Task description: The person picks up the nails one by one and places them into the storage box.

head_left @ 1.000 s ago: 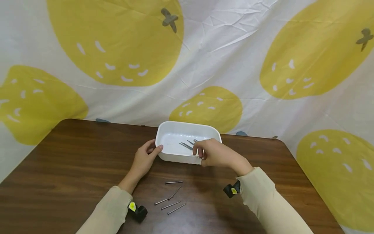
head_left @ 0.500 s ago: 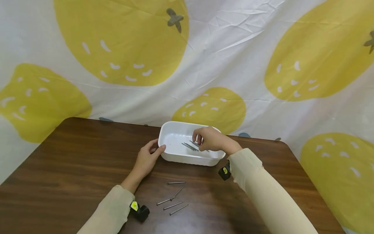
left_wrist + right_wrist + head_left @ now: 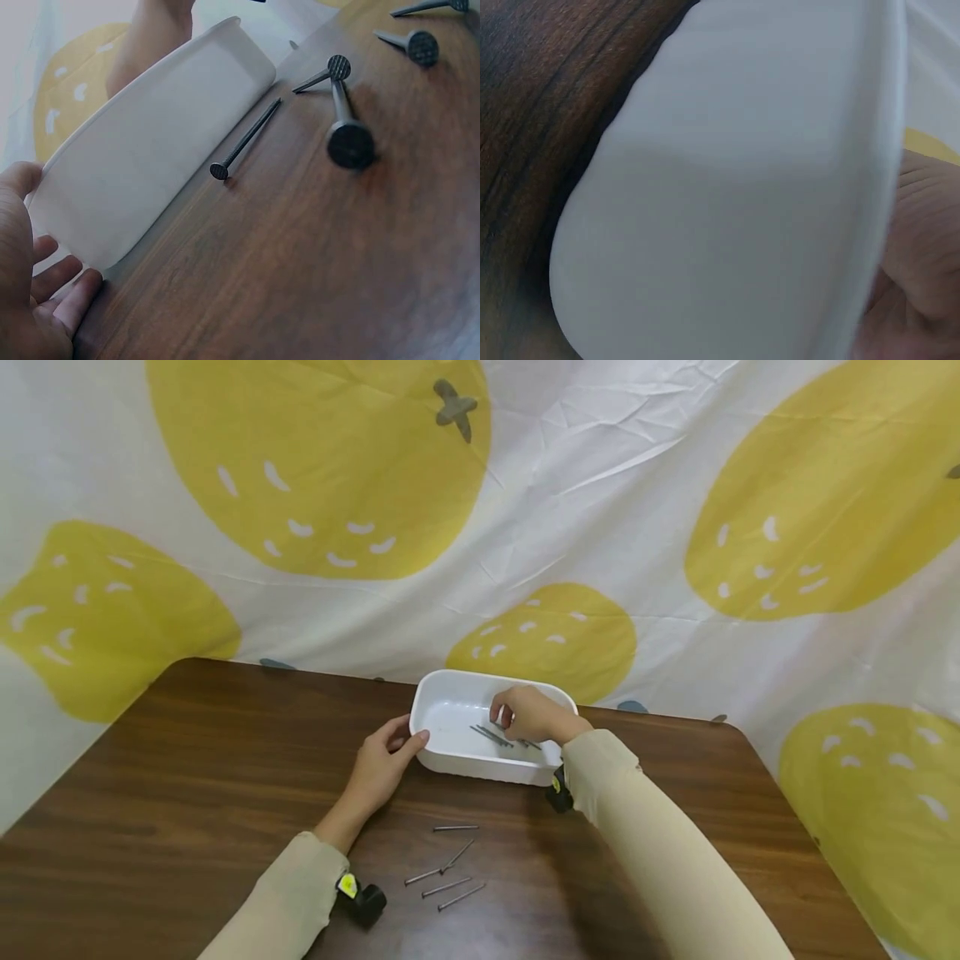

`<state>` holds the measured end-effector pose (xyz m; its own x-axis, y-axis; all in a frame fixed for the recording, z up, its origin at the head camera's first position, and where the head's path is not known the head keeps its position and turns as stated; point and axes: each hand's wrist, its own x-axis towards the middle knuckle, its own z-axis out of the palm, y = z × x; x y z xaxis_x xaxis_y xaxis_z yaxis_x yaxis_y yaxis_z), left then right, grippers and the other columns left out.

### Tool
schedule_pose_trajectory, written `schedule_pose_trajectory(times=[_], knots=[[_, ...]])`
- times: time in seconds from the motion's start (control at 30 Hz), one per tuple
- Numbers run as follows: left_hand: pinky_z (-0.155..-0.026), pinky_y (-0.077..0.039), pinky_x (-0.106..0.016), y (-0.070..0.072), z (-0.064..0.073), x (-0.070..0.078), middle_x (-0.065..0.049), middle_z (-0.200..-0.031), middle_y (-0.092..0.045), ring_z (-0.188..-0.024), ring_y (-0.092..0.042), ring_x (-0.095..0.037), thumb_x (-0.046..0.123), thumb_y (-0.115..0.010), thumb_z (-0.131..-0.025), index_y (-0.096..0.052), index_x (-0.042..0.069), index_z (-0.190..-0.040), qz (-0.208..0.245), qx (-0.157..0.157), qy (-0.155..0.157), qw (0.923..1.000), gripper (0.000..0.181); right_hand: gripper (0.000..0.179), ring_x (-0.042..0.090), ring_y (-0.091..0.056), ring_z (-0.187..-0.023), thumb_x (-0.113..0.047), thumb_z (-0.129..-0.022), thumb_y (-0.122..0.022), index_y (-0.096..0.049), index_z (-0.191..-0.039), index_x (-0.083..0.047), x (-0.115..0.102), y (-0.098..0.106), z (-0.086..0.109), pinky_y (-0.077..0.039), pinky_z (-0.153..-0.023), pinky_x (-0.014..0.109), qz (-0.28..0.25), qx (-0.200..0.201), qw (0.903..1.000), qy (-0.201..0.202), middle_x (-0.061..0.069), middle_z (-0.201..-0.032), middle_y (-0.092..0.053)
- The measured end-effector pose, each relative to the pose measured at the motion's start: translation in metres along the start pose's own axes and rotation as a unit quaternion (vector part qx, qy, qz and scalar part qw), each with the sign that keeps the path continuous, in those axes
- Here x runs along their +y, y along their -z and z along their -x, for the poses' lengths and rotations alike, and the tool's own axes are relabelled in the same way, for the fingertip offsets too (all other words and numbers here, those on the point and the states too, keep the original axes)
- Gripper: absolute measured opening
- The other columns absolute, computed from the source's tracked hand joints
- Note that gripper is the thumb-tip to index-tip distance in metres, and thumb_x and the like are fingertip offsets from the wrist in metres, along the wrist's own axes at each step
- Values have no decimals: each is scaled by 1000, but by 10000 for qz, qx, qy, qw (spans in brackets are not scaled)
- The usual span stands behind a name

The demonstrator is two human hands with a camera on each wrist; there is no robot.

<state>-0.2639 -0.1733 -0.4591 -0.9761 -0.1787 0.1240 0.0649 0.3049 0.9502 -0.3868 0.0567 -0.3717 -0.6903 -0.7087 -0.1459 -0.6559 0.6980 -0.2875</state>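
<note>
Right hand: in the head view, the right hand [image 3: 525,714] reaches over the near wall into the white tray [image 3: 480,767], fingers bent and pointing down at the nails inside [image 3: 491,737]; I cannot tell whether it pinches one.
Shift: a second ago this hand was at the tray's near rim; now it is inside, farther from the viewer, so the work in hand, as I judge it, sits among the nails there.
Left hand: the left hand [image 3: 381,768] grips the tray's left end, thumb at the rim, as it did then, which probably keeps the tray steady.
Loose nails: five nails on the table [image 3: 447,887] lie between the forearms, their layout unchanged, so that group looks untouched.
Left-wrist view: the left hand's fingers rest against the tray's outer wall, near its base; one nail [image 3: 250,139] lies just beside the long side.
Right-wrist view: the tray's outer wall fills most of it; part of the hand shows beyond the rim, fingertips hidden.
</note>
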Motion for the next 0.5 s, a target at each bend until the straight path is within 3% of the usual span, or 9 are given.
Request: schedule_pose_trajectory(times=[0.4,0.5], knots=[[-96,-58,-42,-1,-1,-1,-24,-141,-60,-121,-66,-36,39,-64,-97,-55,0,-142,-56,141,-283,9995,60,26,17,-64,-81,5,-82,-66,-71,-106,-2,2,-6,-8,-51,-74,25,62,19,9997,-235,10,-91,-72],[-98,-57,-44,0,-1,-1,-23,-142,-60,-122,-65,-36,37,-64,-98,-54,1,-142,-41,94,-195,9998,58,25,17,-64,-81,5,-81,-66,-71,-105,-2,3,-8,-9,-51,-74,25,87,27,9997,-210,11,-90,-72]])
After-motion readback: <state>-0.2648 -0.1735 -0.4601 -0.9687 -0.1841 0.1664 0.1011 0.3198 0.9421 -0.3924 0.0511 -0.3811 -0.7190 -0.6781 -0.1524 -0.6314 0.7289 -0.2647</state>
